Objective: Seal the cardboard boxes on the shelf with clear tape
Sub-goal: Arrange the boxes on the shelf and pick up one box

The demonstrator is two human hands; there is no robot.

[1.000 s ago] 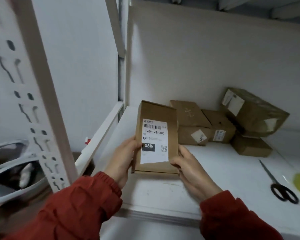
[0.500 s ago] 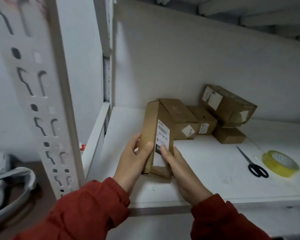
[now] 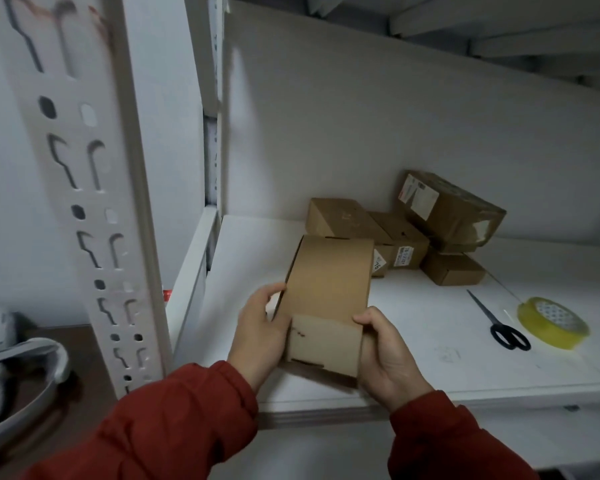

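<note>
Both hands hold one brown cardboard box [image 3: 326,296] over the front part of the white shelf [image 3: 413,344]. The left hand [image 3: 260,336] grips the box's left side, with the thumb curled up against its edge. The right hand [image 3: 387,355] grips the right side near the bottom, with the fingers bent around it. A plain brown side of the box faces up, with a tucked flap showing at the near end.

More boxes sit at the back of the shelf — a long one [image 3: 343,218], a box with a small label [image 3: 400,244] just beside it, a little box [image 3: 452,268] and a big box with a white label [image 3: 451,206] tilted on top.

Off to the right lie black-handled scissors [image 3: 499,323] and, near them, a roll of clear tape [image 3: 553,327] that looks yellowish — both flat on the shelf and well apart from the hands.
</note>
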